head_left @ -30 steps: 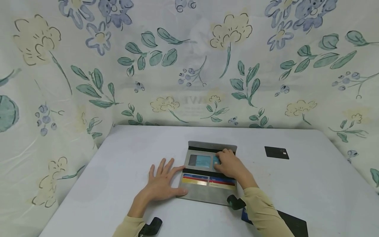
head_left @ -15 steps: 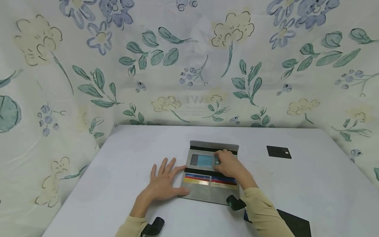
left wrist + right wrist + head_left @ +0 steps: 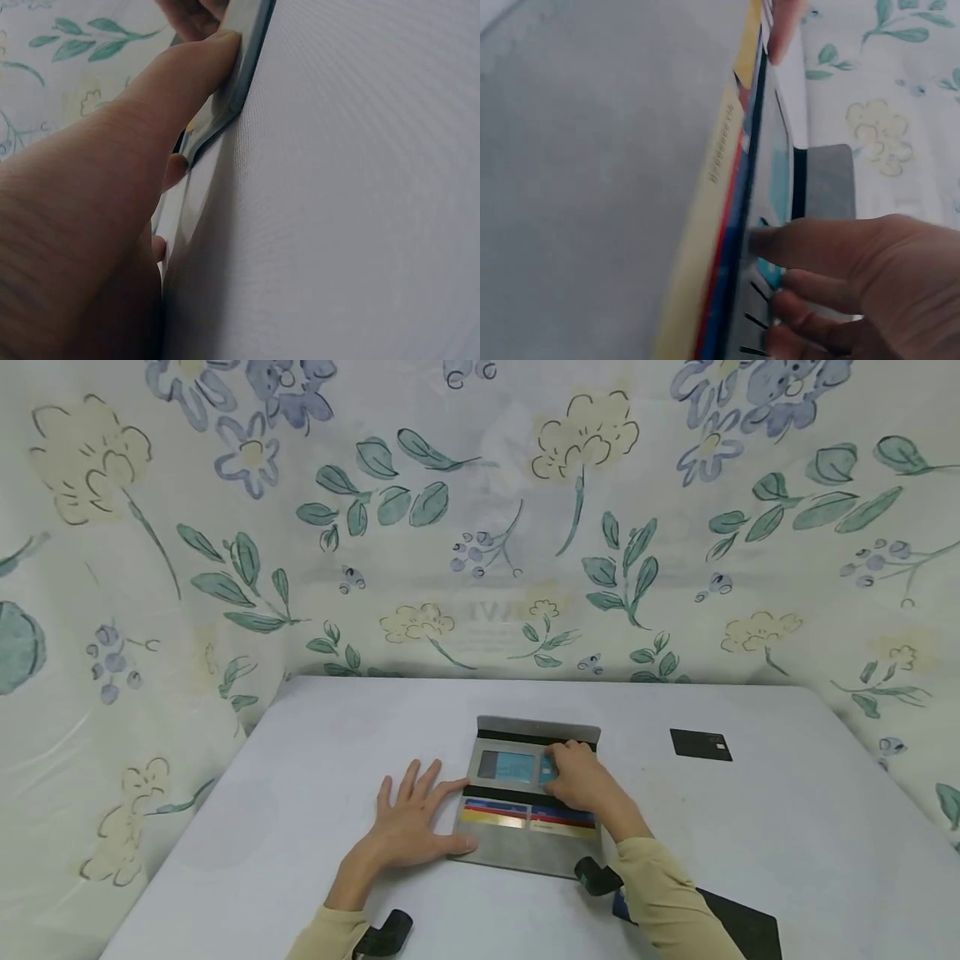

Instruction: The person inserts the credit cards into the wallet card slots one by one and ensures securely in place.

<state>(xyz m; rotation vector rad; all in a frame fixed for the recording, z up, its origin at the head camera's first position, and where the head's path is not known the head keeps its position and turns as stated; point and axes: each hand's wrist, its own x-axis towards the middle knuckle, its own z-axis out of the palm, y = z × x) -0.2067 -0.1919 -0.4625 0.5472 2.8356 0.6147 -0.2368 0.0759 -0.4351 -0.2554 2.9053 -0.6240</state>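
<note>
Grey wallet [image 3: 517, 853] lay unfolded on the tabletop [image 3: 337, 735], in from the far edge, left hand [image 3: 408, 835] fingers spread apart, thumb at the wallet's near-left corner, right hand [image 3: 581, 778] apparently pinching a blue card [image 3: 547, 769] (wrist view blurry), black card [image 3: 701, 745] toward the tabletop's far-right corner.

In the head view I see a white table [image 3: 360, 718] with rounded far corners. An opened grey card holder [image 3: 517, 853] lies near its middle. A black card [image 3: 700, 745] lies well apart, to the right; a dark flat item [image 3: 745, 927] lies nearer, partly hidden.
</note>
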